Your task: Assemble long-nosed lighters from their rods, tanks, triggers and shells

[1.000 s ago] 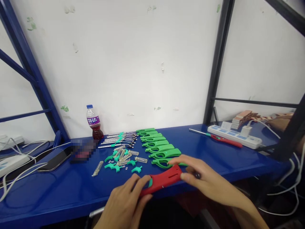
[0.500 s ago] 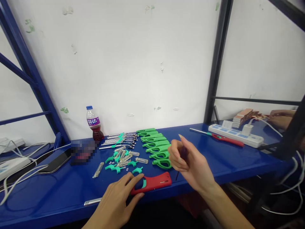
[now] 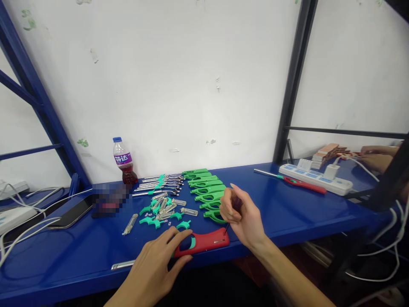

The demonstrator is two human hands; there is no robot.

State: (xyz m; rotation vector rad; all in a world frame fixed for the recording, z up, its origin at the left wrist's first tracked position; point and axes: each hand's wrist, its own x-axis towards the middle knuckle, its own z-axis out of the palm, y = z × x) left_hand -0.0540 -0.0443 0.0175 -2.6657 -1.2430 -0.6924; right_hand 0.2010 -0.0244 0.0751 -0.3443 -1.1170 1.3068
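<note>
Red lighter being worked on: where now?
In the head view, the red lighter lies low centre at the front edge of the blue table, held by the left hand.

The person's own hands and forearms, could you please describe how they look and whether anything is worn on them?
The left hand and right hand are bare, with no gloves, rings or bracelets visible. The forearms are also uncovered, with no sleeves or watch in view.
</note>
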